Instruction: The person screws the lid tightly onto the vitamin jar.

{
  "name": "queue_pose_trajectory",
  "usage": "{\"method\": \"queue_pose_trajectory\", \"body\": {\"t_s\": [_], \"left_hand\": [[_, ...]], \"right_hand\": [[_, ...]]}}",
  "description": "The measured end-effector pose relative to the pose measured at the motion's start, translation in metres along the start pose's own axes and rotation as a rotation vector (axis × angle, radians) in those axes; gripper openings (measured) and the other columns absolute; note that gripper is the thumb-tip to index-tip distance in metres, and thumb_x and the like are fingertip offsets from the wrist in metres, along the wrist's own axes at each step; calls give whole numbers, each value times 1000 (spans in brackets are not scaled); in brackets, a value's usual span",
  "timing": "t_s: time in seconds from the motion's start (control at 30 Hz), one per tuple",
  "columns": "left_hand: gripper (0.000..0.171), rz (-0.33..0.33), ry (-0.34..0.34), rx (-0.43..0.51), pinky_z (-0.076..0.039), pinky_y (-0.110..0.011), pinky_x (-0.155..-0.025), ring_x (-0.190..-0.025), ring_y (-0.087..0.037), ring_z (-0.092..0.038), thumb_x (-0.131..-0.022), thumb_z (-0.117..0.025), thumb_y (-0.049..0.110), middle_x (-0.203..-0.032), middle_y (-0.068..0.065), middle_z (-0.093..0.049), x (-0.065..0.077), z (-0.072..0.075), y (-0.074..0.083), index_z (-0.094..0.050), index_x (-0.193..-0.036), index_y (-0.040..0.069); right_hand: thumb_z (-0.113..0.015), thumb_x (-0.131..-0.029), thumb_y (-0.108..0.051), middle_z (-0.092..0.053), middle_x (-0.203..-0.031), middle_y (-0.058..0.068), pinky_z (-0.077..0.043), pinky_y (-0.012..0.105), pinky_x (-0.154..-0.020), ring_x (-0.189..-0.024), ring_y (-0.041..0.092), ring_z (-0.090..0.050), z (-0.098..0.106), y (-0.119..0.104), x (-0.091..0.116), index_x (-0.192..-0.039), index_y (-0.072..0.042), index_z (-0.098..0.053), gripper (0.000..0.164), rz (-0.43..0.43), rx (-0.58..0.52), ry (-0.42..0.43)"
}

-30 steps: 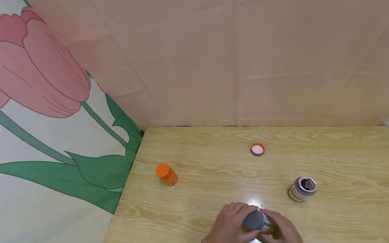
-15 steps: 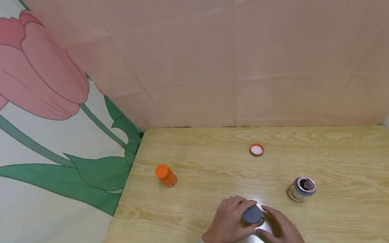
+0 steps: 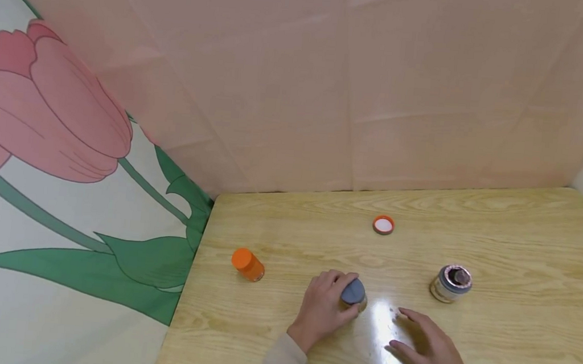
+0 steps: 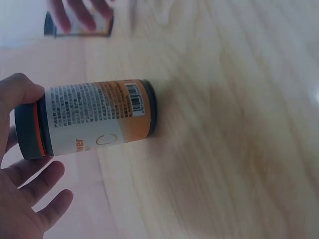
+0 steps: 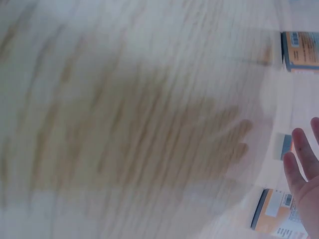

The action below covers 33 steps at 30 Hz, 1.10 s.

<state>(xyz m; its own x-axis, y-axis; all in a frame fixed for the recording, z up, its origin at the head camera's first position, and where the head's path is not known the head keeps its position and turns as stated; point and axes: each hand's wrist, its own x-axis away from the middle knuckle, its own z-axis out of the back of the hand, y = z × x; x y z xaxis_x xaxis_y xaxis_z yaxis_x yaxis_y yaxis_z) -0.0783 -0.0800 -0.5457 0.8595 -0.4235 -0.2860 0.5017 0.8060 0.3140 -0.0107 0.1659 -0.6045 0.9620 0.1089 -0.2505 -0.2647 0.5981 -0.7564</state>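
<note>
Cloth (image 3: pixel 256 110) in dusty pink, creased by folds, hangs behind everything. Beside it on the left is a white panel (image 3: pixel 79 205) printed with large pink tulips and green leaves. The table (image 3: pixel 286 244) has a glossy pale wood grain, with a bright reflection between the two hands. A beige sleeve (image 3: pixel 283 361) covers the left wrist. The left hand (image 3: pixel 323 307) holds the jar (image 4: pixel 97 117) by its top, fingers curled round the smooth grey lid (image 4: pixel 29 132). The right hand (image 3: pixel 434 353) is well apart from it, a wide gap between thumb and fingers, holding nothing.

The jar is a cylinder at the near middle of the table, left of the reflection. Its white and orange label carries a barcode, dense small print too blurred to read, and orange letters that seem to end in "wer". Its long axis is roughly upright, lid up and base down; whether the base touches the table I cannot tell. Farther right stands a second jar (image 3: pixel 448 288), uncapped, with a speckled silvery ring round its dark mouth. An orange bottle (image 3: pixel 248 265) stands far left. Near the back edge lies a loose cap (image 3: pixel 383 224), white inside, orange-rimmed.
</note>
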Motion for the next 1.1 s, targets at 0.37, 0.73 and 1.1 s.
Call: {"method": "queue_pose_trajectory", "body": {"t_s": [0.37,0.73,1.1], "left_hand": [[53,128,-2,-10,-51,-34,-89,-104,-16,-61,-87,-73,43,-115,1,-64,-15,8,-29,-59,-134,23],[57,278,-76,32,-49,-41,-94,-111,-22,-59,-91,-69,39,-126,-5,-60,-31,12,-56,-52,-143,23],[58,374,-75,83,-50,-47,-98,-118,-27,-57,-94,-67,32,-134,-9,-56,-43,14,-78,-46,-147,24]], "right_hand": [[-88,-71,-20,-66,-122,16,-17,-7,-97,-119,-30,-26,14,4,-4,-131,-9,-60,67,-2,23,37],[-88,-72,-19,-66,-122,18,-17,-7,-96,-118,-30,-26,18,11,-3,-133,-12,-59,68,-16,24,49],[-88,-71,-16,-67,-120,18,-18,-6,-96,-117,-30,-29,23,12,-4,-132,-11,-60,67,-10,12,74]]}}
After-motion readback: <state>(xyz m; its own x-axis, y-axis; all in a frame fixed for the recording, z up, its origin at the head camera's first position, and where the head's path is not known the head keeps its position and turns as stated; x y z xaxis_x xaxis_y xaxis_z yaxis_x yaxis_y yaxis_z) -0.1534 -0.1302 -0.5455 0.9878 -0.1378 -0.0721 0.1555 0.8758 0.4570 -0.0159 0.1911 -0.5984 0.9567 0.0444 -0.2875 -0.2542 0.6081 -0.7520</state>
